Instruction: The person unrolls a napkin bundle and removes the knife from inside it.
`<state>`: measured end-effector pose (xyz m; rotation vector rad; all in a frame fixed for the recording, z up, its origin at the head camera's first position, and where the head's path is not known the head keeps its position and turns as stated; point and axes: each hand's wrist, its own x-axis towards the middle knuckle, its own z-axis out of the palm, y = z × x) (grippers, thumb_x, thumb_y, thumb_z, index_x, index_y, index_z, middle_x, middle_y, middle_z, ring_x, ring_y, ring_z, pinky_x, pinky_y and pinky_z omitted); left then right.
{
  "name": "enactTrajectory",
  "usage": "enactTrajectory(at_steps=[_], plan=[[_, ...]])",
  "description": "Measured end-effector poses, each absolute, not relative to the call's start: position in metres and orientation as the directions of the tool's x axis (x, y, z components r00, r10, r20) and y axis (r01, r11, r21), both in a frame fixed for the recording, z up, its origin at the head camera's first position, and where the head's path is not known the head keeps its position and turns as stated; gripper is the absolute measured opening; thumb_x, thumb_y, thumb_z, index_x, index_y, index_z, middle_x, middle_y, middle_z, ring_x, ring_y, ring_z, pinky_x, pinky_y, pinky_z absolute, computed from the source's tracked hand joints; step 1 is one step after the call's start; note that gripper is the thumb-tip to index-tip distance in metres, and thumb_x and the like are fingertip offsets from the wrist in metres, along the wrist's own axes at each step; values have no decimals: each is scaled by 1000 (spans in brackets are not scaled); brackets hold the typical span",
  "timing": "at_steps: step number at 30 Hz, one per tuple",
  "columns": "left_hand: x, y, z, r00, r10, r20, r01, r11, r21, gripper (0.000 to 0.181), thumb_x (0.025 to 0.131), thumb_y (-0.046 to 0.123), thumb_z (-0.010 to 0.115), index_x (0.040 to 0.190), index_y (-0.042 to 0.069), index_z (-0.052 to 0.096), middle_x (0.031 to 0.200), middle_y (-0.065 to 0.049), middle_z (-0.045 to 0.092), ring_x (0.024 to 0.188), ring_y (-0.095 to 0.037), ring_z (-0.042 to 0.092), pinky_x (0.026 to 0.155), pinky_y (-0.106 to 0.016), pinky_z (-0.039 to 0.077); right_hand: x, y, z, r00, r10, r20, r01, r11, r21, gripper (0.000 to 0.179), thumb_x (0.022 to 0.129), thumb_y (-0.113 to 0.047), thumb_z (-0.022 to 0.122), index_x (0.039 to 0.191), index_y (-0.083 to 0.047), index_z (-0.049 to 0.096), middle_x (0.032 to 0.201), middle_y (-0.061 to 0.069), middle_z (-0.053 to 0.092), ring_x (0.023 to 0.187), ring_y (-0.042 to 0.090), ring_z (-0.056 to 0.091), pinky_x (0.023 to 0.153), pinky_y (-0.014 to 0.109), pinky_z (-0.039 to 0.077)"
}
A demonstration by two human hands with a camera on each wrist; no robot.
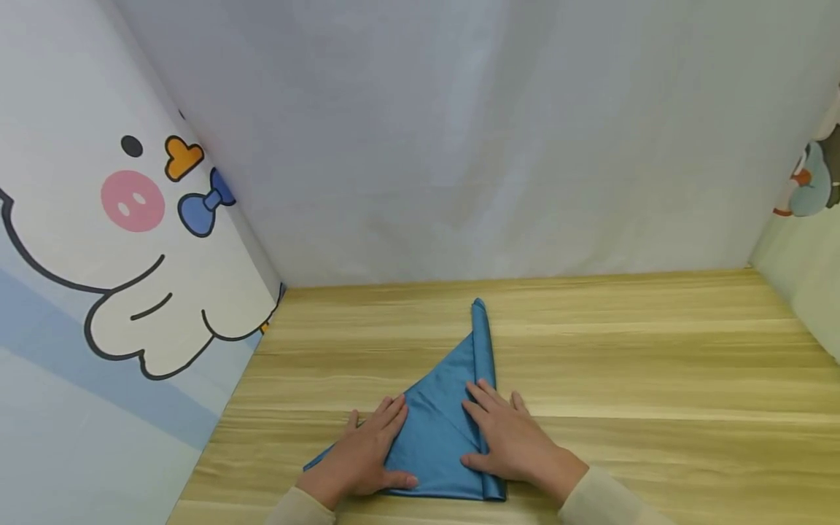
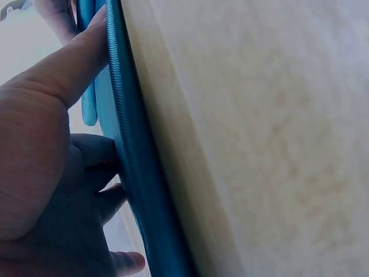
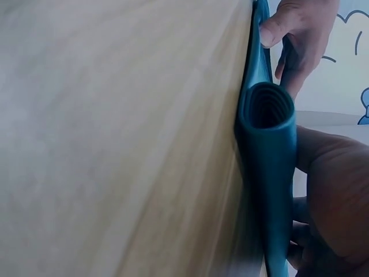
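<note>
A shiny blue cloth (image 1: pixel 433 430) lies on the wooden table in a triangular shape, its right side wound into a narrow roll (image 1: pixel 482 346) that points away from me. My left hand (image 1: pixel 369 450) rests on the flat left part with fingers stretched out and thumb near the front edge. Across the lower half of the roll lies my right hand (image 1: pixel 510 437), its fingers extended over the top and onto the flat cloth. In the right wrist view, the near end of the roll (image 3: pixel 268 144) shows several coiled layers. A stitched hem (image 2: pixel 118 81) runs beneath the left thumb.
The wood-grain tabletop (image 1: pixel 656 379) extends to both sides and behind the cloth. A pale grey curtain (image 1: pixel 472 146) hangs along the back edge. At the left stands a panel (image 1: pixel 59 240) with a cartoon bird print, and another printed panel (image 1: pixel 810 270) is at the right.
</note>
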<state>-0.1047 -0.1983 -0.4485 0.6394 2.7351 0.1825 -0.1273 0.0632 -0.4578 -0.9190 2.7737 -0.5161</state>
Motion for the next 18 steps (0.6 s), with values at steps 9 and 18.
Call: enactTrajectory(at_steps=[9, 18], plan=[[-104, -197, -447, -851, 440, -287, 401, 897, 187, 108, 68, 79, 46, 147, 10, 19, 152, -3, 12, 137, -23, 11, 96, -66, 17, -127, 66, -458, -801, -594, -72, -528, 759, -381, 82, 77, -58, 62, 138, -7, 40, 150, 8, 20, 137, 27, 10, 99, 63, 15], [-105, -199, -451, -851, 450, -270, 414, 892, 182, 108, 68, 79, 46, 147, 10, 19, 152, -2, 10, 137, -23, 10, 96, -66, 17, -127, 70, -459, -810, -583, -69, -514, 761, -396, 82, 76, -57, 63, 138, -8, 41, 150, 7, 20, 137, 26, 10, 99, 63, 16]])
